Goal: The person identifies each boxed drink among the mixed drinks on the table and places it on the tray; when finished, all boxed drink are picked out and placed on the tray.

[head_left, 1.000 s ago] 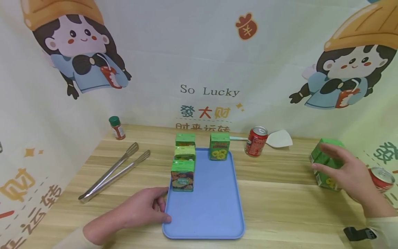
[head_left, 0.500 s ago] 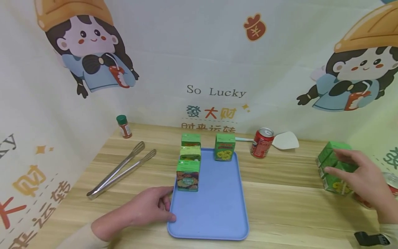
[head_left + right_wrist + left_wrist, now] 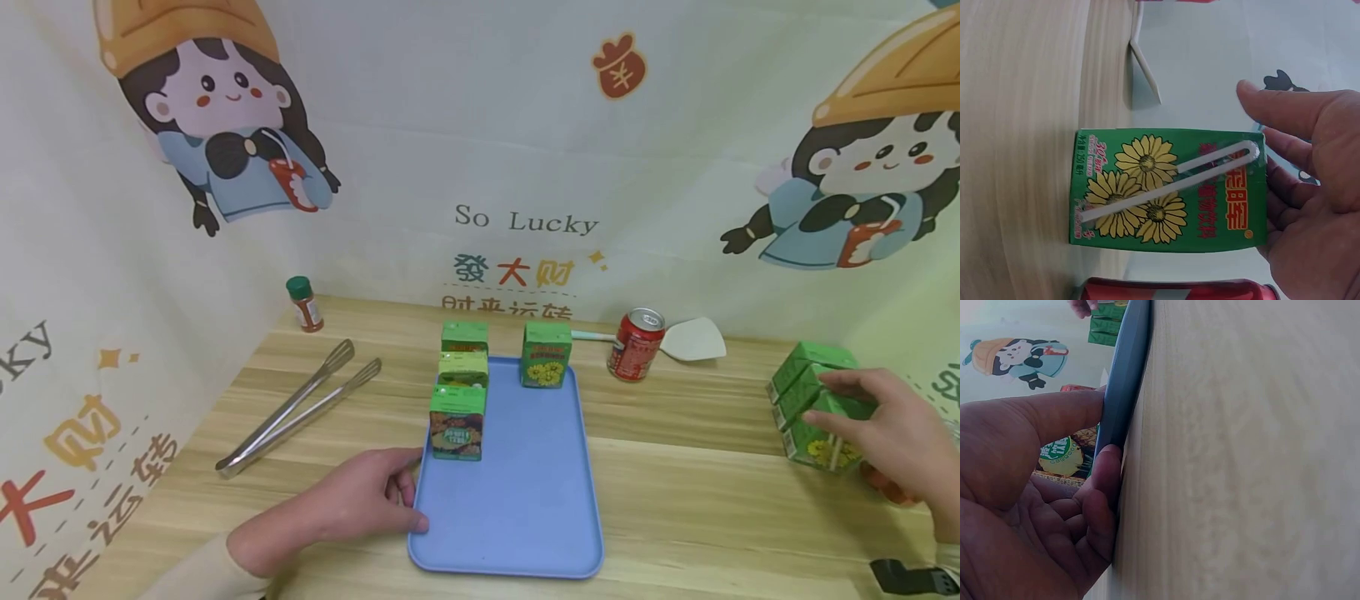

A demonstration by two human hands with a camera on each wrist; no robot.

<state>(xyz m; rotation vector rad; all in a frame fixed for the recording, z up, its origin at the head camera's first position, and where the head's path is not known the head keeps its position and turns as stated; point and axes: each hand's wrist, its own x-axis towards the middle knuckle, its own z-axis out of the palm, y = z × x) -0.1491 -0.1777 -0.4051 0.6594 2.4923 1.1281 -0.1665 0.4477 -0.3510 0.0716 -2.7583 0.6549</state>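
Note:
My left hand (image 3: 366, 497) holds the left rim of a blue tray (image 3: 517, 508) lying on the wooden table; in the left wrist view its thumb and fingers meet the tray's edge (image 3: 1124, 375). Green drink cartons stand on the tray: three in a row at the left, the foremost carton (image 3: 457, 425) in front, and one flower-printed carton (image 3: 546, 358) at the back right. At the far right, three more green cartons stand in a row. My right hand (image 3: 892, 421) is over the nearest carton (image 3: 1141, 187), fingers spread around its top, thumb apart from it. That carton has a straw on its front.
Metal tongs (image 3: 292, 408) lie left of the tray, near a green-capped spice bottle (image 3: 305, 307). Behind the tray's right side are a red can (image 3: 636, 346) and a white spatula (image 3: 693, 339). Another red can (image 3: 1179, 291) stands beside the right-hand cartons.
The head view has turned slightly left, so everything sits further right in it. My right hand has lowered closer to the nearest right-hand carton. My left hand keeps its place on the tray.

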